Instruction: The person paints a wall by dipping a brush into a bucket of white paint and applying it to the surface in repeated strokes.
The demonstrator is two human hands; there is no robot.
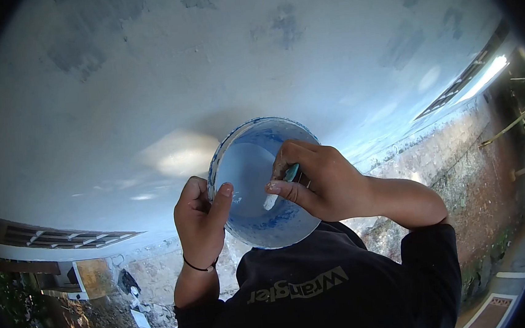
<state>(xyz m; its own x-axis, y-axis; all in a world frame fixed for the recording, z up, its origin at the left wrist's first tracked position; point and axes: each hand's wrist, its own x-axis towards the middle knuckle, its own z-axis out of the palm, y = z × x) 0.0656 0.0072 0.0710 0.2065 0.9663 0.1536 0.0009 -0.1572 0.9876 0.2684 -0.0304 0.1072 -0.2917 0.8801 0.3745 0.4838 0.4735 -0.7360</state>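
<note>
My left hand (202, 212) grips the left rim of a round bucket (271, 237), its thumb inside the wall and its fingers outside. Blue and white paint smears mark the bucket's rim and inner wall, and pale bluish-white paint (246, 174) lies at its bottom. Over the bucket's right side, my right hand (319, 181) is closed around a small paintbrush (270, 201). A bit of its teal handle shows between the fingers, and its white, paint-coated end points down into the bucket.
A large pale wall (162, 67) with darker grey patches fills the upper view. Barred windows (64, 235) appear at left and right. Rough, stained masonry (423, 163) runs below the pale wall. A stick (509, 125) juts out at far right.
</note>
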